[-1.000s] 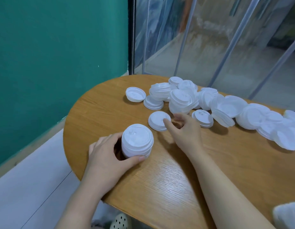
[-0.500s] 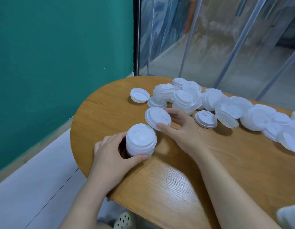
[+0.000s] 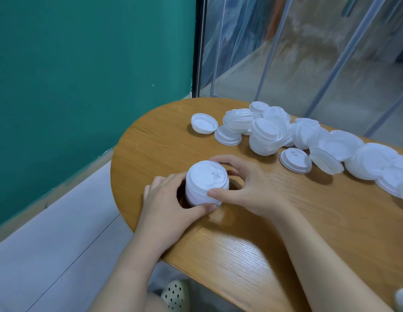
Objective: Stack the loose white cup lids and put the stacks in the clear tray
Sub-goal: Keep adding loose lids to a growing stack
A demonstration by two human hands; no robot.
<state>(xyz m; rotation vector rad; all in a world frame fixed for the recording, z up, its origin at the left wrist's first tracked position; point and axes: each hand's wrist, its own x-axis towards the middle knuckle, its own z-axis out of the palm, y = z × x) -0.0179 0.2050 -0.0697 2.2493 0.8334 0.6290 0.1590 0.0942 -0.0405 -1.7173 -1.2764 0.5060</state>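
Note:
A stack of white cup lids [image 3: 206, 184] stands near the rounded left end of the wooden table [image 3: 252, 235]. My left hand [image 3: 171, 208] grips its lower part from the left, thumb under the front. My right hand [image 3: 245, 188] holds the top lid from the right, thumb at the front rim and fingers curled behind. Loose white lids [image 3: 270, 136] lie heaped along the table's far side, with one single lid [image 3: 204, 123] at the left end and another lid [image 3: 295, 160] lying apart. No clear tray shows.
The teal wall [image 3: 83, 75] is on the left and glass panels [image 3: 308, 52] stand behind the table. The table's curved edge drops to a pale floor [image 3: 49, 255]. A white perforated shoe [image 3: 174, 293] shows below the table.
My right hand picked up the single lid beside the stack, carried it left and set it on top of the stack. My left hand kept hold of the stack.

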